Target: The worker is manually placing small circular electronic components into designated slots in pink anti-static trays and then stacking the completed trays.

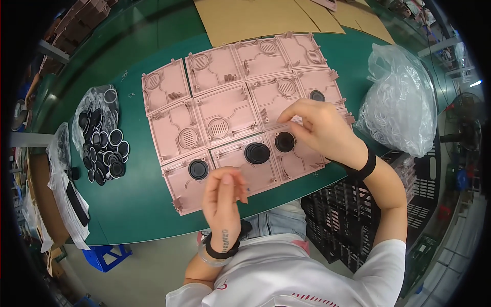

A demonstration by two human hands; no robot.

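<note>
Seen from the head camera, looking down, a person's two bare hands work over a green table (128,217) laid with pink panels (222,105) in close-set rows. Black discs (198,169) lie on panels in the nearest row, and another sits on a panel at the right, beyond the right hand. The right hand (323,128) is just above the disc at right of the near row, thumb and forefinger brought nearly together; the left hand (220,197) is loosely curled near the table's front edge, its thumb close to its fingers. Whether either has hold of something small is impossible to say. Good handling here would probably mean lifting each disc by its rim, setting it flat and centred, and pressing evenly all round while the free hand steadies the panel, keeping sleeves and wrists off neighbouring discs. The dark shape on the middle near panel may be two discs overlapping; black on black makes this hard to judge. Whatever lies beneath the discs is covered, though bare panels show a round slotted grille (219,128). More discs, pale-rimmed, spill in a heap (106,156) at left; the clear bag (401,102) at right blurs its whitish contents.
</note>
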